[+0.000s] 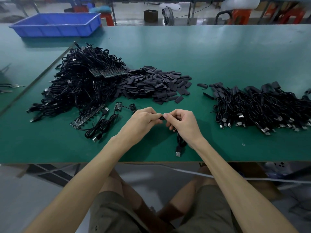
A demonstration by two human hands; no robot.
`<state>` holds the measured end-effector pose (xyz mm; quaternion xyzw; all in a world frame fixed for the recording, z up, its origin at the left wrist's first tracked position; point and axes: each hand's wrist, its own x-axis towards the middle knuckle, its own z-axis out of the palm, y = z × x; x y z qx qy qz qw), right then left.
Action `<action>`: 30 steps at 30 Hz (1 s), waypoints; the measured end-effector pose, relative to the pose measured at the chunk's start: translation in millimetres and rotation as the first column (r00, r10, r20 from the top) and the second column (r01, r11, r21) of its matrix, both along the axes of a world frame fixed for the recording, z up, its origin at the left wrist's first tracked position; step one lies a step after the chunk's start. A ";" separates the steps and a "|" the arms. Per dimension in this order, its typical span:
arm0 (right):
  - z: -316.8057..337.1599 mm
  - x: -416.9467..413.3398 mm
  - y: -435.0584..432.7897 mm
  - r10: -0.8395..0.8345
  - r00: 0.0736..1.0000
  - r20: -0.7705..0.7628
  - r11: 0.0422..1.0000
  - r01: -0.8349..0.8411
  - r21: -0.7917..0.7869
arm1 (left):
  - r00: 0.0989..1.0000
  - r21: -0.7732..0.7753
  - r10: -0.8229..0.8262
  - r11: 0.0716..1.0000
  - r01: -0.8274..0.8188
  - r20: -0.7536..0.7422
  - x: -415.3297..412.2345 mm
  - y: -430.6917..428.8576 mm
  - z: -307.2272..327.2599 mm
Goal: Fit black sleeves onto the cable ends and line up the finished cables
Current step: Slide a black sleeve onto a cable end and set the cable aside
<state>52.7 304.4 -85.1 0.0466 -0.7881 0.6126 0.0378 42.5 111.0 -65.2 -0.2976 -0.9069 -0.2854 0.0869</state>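
Black cable (180, 142): it hangs under the right hand (182, 125) and lies on the green table (151, 148); its silver USB plug (178, 153) is near the table's front edge.
Right hand: fingers curled, pinching the cable's upper end.
Left hand (143, 121): fingers curled, pinching a short black sleeve (161, 118) that sits between both thumbs; how deep the cable end is inside, I cannot tell.
Loose cables (101, 128): just left of the left hand, with small circuit boards.
Open room: bare green surface around the hands and wide behind the piles.
Sleeve pile (156, 84): flat dark pieces, behind the hands.
Cable heap (80, 84): tangled, to the left.
Sleeved cables (262, 105): to the right, well apart from the hands, plugs toward the front edge.
Blue bin (55, 24): far left corner.
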 end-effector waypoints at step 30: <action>2.4 2.0 -1.1 -0.046 0.999 0.020 0.991 0.048 -0.121 | 0.895 0.720 -0.074 0.624 -0.303 0.440 1.5 -5.4 -11.4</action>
